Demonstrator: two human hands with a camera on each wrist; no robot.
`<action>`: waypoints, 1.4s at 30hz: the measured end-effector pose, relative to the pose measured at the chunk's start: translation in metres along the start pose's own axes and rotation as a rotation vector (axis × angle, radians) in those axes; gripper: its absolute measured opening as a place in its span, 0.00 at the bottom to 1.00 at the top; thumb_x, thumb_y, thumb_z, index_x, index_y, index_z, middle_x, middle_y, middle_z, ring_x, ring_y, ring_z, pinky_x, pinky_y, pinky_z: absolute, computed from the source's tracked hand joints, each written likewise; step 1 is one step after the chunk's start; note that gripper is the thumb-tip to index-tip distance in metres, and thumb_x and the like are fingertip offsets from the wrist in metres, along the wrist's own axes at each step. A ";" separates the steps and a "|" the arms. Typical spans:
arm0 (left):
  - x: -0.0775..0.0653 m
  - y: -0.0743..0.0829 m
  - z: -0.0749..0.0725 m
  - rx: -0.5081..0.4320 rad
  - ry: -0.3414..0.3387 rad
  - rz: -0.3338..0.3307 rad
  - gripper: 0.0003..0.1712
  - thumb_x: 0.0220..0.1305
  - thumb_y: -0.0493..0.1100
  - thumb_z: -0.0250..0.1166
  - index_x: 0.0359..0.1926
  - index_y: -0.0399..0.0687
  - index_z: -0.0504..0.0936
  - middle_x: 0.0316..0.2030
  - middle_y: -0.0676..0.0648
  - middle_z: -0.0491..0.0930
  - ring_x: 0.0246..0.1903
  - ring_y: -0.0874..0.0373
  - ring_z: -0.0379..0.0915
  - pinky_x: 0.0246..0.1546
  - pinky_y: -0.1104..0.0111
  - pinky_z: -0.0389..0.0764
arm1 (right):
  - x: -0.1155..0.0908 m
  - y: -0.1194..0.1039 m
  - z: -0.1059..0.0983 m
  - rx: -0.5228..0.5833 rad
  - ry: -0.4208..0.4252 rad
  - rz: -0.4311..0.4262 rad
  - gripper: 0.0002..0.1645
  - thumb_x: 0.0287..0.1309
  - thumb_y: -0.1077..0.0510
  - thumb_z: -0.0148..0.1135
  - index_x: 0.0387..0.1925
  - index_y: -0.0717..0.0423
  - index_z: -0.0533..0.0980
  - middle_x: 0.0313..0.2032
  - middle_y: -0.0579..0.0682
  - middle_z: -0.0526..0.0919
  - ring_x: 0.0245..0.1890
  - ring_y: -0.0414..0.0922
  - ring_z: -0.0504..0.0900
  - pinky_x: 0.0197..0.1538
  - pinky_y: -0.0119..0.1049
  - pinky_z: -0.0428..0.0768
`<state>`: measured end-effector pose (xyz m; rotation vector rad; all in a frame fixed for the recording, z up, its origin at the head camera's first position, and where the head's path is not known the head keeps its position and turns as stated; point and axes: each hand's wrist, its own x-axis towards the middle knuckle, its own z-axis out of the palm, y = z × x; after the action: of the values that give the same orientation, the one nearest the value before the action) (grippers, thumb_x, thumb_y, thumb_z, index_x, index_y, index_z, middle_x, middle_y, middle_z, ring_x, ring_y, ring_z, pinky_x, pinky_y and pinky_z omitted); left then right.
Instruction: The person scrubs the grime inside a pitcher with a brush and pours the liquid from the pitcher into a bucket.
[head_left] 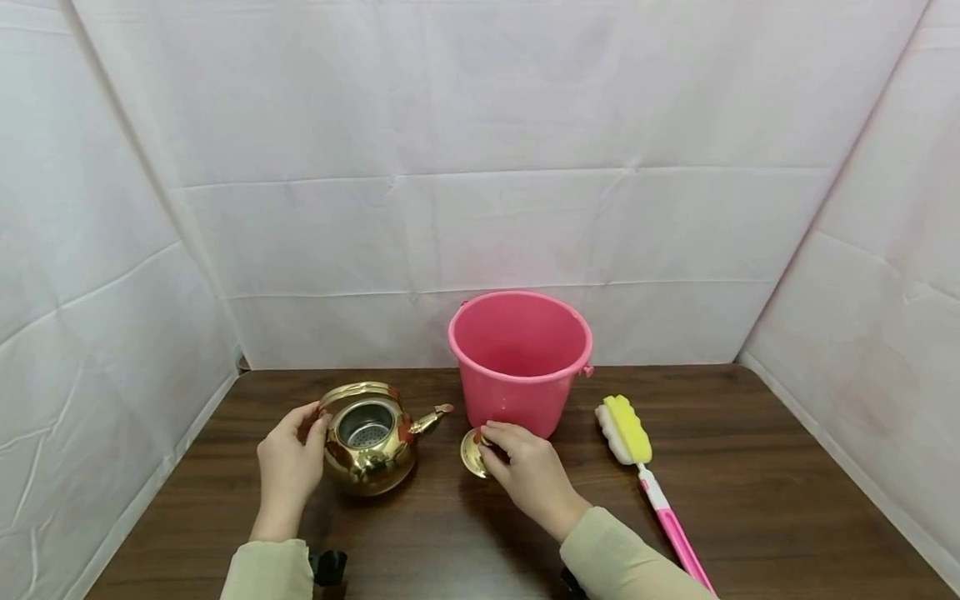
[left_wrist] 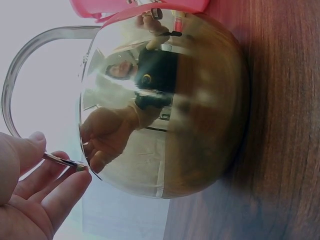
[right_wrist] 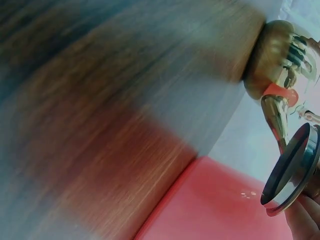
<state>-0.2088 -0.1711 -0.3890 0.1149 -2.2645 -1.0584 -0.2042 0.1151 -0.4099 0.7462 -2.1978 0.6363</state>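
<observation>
A shiny gold teapot [head_left: 371, 458] stands on the table, its top uncovered and a metal strainer [head_left: 366, 425] showing inside. Its spout points right, toward the bucket. My left hand [head_left: 292, 458] pinches the teapot's arched handle [left_wrist: 20, 65] near its lower left end, thumb on one side and fingers on the other. With my right hand [head_left: 525, 467] I hold the round gold lid [head_left: 472, 454] by its top, in front of the bucket. The right wrist view shows the lid [right_wrist: 290, 172] raised above the table, its rimmed underside facing out.
A pink bucket [head_left: 517, 400] stands behind the lid, near the table's back edge. To the right lies a brush with a yellow and white sponge head [head_left: 628, 429] and a pink handle [head_left: 682, 542]. White sheeting [head_left: 517, 225] hangs behind the dark wooden table [head_left: 750, 475].
</observation>
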 end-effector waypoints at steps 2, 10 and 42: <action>0.000 0.000 0.000 -0.001 -0.002 -0.002 0.13 0.63 0.36 0.62 0.47 0.34 0.81 0.37 0.35 0.84 0.35 0.43 0.81 0.35 0.54 0.78 | 0.000 0.001 -0.002 0.002 -0.018 0.019 0.15 0.45 0.63 0.73 0.39 0.59 0.84 0.40 0.52 0.87 0.43 0.44 0.85 0.44 0.35 0.83; 0.000 0.000 0.001 -0.012 -0.014 -0.015 0.13 0.63 0.36 0.62 0.47 0.34 0.81 0.38 0.35 0.84 0.36 0.44 0.81 0.33 0.59 0.78 | -0.004 0.005 -0.007 0.018 -0.054 0.071 0.14 0.43 0.63 0.73 0.37 0.59 0.84 0.39 0.52 0.87 0.42 0.44 0.85 0.44 0.37 0.83; -0.001 0.002 0.000 -0.019 -0.019 -0.023 0.13 0.63 0.36 0.61 0.48 0.34 0.81 0.39 0.34 0.84 0.37 0.43 0.81 0.35 0.56 0.79 | -0.012 0.019 -0.020 0.013 -0.164 0.227 0.14 0.48 0.60 0.72 0.40 0.57 0.84 0.40 0.48 0.86 0.41 0.42 0.84 0.41 0.35 0.83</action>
<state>-0.2078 -0.1701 -0.3880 0.1234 -2.2749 -1.0968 -0.2009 0.1451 -0.4102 0.5770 -2.4543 0.7246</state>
